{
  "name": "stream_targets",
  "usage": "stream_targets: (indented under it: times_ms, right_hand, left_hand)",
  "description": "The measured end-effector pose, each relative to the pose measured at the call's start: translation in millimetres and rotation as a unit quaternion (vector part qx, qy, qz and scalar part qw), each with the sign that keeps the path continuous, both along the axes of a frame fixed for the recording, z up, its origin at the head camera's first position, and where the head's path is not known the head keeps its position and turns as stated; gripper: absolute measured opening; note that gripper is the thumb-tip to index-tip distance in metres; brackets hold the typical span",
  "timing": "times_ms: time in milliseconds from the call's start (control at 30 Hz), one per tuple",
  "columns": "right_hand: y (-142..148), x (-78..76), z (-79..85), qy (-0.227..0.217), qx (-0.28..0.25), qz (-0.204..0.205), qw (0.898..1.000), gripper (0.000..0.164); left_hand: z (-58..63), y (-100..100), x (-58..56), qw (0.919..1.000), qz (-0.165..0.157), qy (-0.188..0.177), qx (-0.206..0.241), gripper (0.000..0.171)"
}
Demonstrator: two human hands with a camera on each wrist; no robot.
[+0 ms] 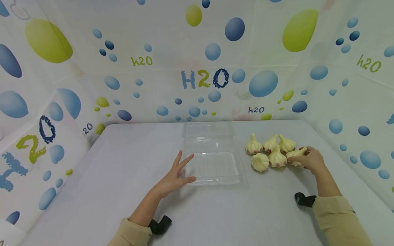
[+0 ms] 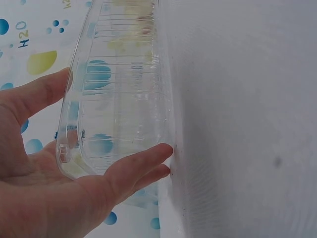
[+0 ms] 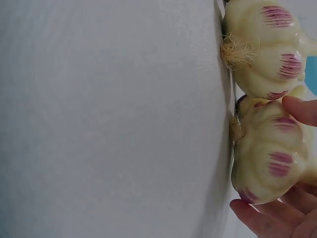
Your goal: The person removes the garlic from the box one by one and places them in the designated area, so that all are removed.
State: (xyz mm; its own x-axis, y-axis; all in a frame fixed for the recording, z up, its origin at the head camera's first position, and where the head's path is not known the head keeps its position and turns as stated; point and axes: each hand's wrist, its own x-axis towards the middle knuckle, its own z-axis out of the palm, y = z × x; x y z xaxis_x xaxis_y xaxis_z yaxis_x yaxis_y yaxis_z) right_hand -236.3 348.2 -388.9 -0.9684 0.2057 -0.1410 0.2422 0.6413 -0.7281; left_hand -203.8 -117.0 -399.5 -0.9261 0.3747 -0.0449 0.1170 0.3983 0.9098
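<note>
My right hand grips the rightmost garlic bulb of a group on the table. In the right wrist view its thumb lies on one side of that bulb and the fingers on the other; a second bulb sits right against it. My left hand is at the left side of a clear plastic clamshell box, fingers spread and mostly straight. In the left wrist view, the left fingers and thumb reach around the corner of the box's rim. The box's lid is folded back.
Several more garlic bulbs stand in two rows to the right of the box. A white cloth covers the table. Walls of white sheeting with blue and green spots rise behind and on both sides.
</note>
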Motion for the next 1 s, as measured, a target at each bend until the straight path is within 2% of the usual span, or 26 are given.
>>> stream_targets:
  times_ms: [67, 233, 367, 500, 667, 867, 1000]
  right_hand:
    - [3, -1.7, -1.4, -0.002, -0.007, 0.001, 1.0, 0.1]
    - [8, -5.0, -5.0, 0.004, -0.015, -0.012, 1.0, 0.111]
    - [5, -1.9, 0.5, 0.0, -0.019, -0.016, 1.0, 0.102]
    - [1, 0.9, 5.5, 0.012, -0.006, -0.022, 1.0, 0.095]
    - [2, 1.3, 11.1, 0.028, -0.016, -0.022, 0.999, 0.09]
    - [1, 6.5, 21.9, 0.037, 0.011, -0.016, 0.999, 0.092]
    - [-4, 9.6, 28.9, 0.077, 0.034, -0.021, 0.996, 0.093]
  left_hand:
    - [0.0, 0, 0.0, 1.0, 0.001, -0.004, 0.001, 0.073]
    - [1.4, 1, 0.4, 0.9999, 0.001, -0.009, 0.004, 0.073]
    - [1.2, 1, 0.2, 0.9999, 0.002, -0.011, 0.005, 0.073]
    - [-0.6, 1, -1.1, 0.9999, 0.006, -0.014, 0.0, 0.074]
    - [0.5, 1, -1.9, 0.9999, 0.004, -0.01, 0.002, 0.075]
    - [1.8, 0, -2.4, 1.0, 0.001, -0.005, -0.001, 0.075]
    - [7.4, -4, -2.8, 0.9996, -0.001, 0.012, -0.025, 0.075]
